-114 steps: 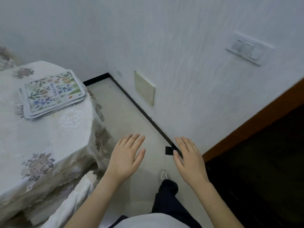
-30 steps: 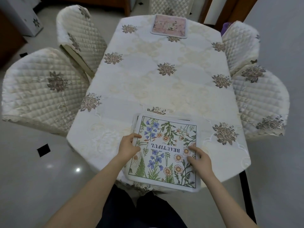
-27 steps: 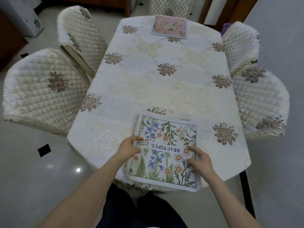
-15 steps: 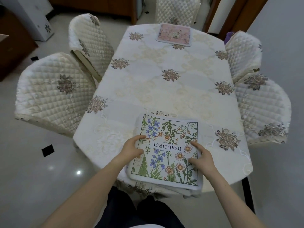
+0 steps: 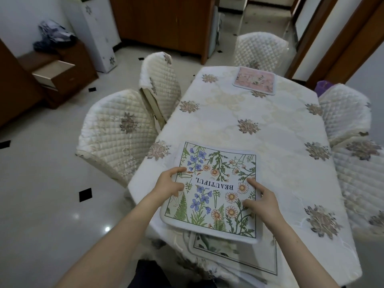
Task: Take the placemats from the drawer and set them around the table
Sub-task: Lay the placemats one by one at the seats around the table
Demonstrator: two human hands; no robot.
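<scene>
At the near edge of the table (image 5: pixel 270 129), a stack of placemats (image 5: pixel 234 256) lies on the cream embroidered cloth, partly overhanging the edge toward the person. Above that stack the top placemat (image 5: pixel 214 190), white with blue and orange flowers and the word BEAUTIFUL (upside down from this view), is lifted clear of the ones beneath, its near edge raised.

The left hand (image 5: pixel 169 185) grips the mat's left edge: thumb and forefinger lie curled on the printed face, and the other fingers are hidden under it. The right hand (image 5: pixel 262 201) holds the right side, with forefinger and thumb pressed on top near the daisies; whether its remaining fingers wrap beneath the edge cannot be told.

Further along, the cloth carries brownish flower motifs. At the far end of the table a pink placemat (image 5: pixel 254 80) lies flat, just in front of a quilted chair (image 5: pixel 260 50) at the head. Two more quilted chairs (image 5: pixel 118 129) stand along the left side, and two along the right (image 5: pixel 345 113).

Far left, a brown wooden cabinet has an open drawer (image 5: pixel 54 72) pulled out, and a bundle of dark cloth (image 5: pixel 54 37) sits on top of it. A white floral-patterned unit (image 5: pixel 93 32) stands beside it.
</scene>
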